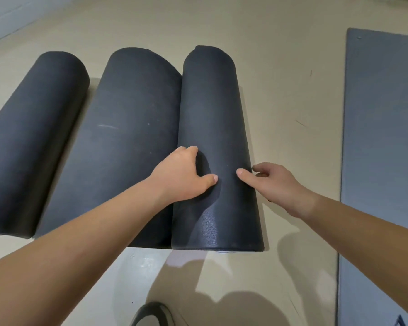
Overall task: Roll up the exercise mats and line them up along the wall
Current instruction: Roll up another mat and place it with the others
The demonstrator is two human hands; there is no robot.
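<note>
Left hand [184, 177] grip holds right roll [212, 102]; right hand [276, 187] grip loose, only thumb touching. Springy roll could unroll.

Three rolled mats [212, 128] — black, finely pebbled; flat mat [382, 137] — grey-blue; floor [292, 78] beige.

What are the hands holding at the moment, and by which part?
The left hand grips the rightmost rolled mat along its left side, thumb on top; the right hand only touches it with the thumb.
</note>
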